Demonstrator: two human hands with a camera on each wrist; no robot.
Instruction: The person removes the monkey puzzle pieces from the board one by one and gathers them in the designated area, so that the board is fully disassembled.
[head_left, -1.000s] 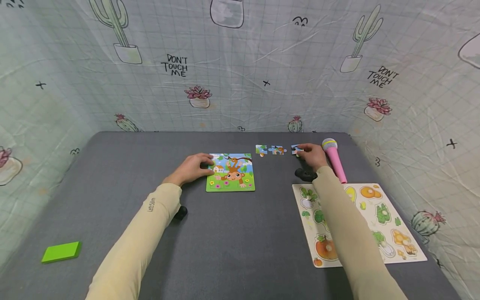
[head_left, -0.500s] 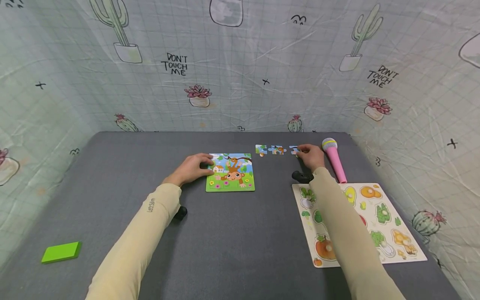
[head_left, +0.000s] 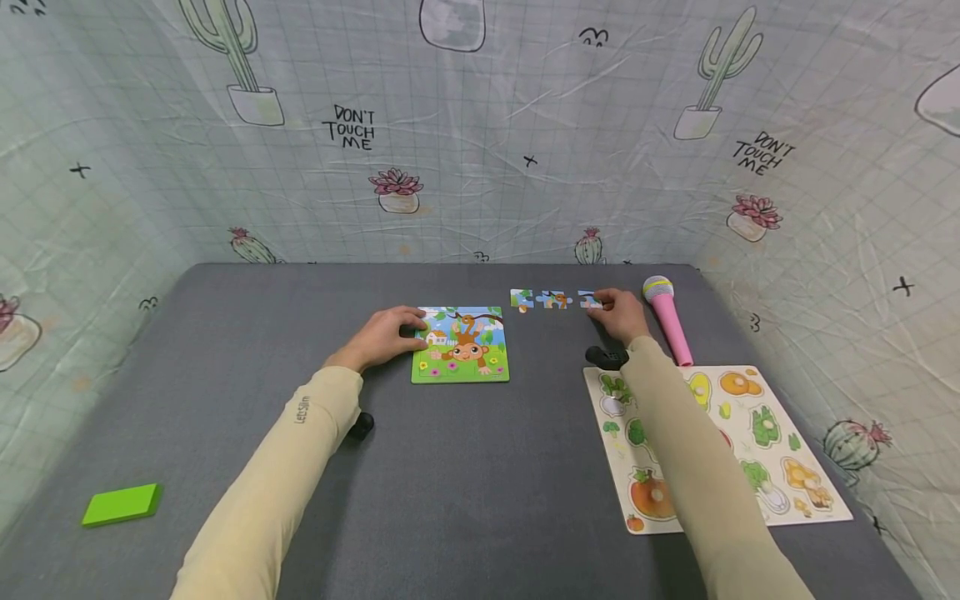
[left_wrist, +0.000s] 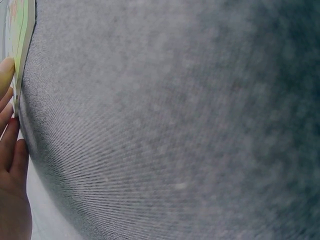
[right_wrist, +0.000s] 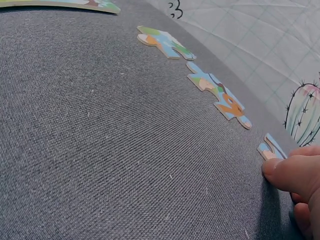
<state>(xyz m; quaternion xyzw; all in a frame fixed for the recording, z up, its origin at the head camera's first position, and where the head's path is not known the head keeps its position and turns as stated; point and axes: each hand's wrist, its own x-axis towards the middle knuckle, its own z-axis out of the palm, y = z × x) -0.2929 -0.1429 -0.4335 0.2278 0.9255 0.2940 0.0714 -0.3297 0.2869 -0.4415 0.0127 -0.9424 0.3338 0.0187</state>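
Observation:
In the head view my left hand point(head_left: 381, 336) rests its fingertips and thumb on the left side of a monkey jigsaw puzzle board point(head_left: 461, 371). The left wrist view catches only part of that hand, at the edge of the board point(left_wrist: 24, 45). Farther right, my right hand point(head_left: 624, 317) pinches a small blue jigsaw piece point(head_left: 588, 298) lying on the table. Its thumb and a finger cover part of the piece point(right_wrist: 273, 147) in the right wrist view. Left of it lie two more pieces: one with orange and brown point(right_wrist: 222, 97), one with green and blue point(right_wrist: 165, 42).
A pink toy microphone point(head_left: 671, 325) lies right of my right hand. Below it is a vegetable peg puzzle board point(head_left: 738, 446), partly hidden by my right sleeve. A green block point(head_left: 120, 505) sits at the table's lower left. Printed cloth point(head_left: 480, 125) surrounds the grey table point(head_left: 465, 492).
My right hand has slid slightly left along the table with the jigsaw piece, closer to the middle piece. The left hand and the monkey board have stayed in place.

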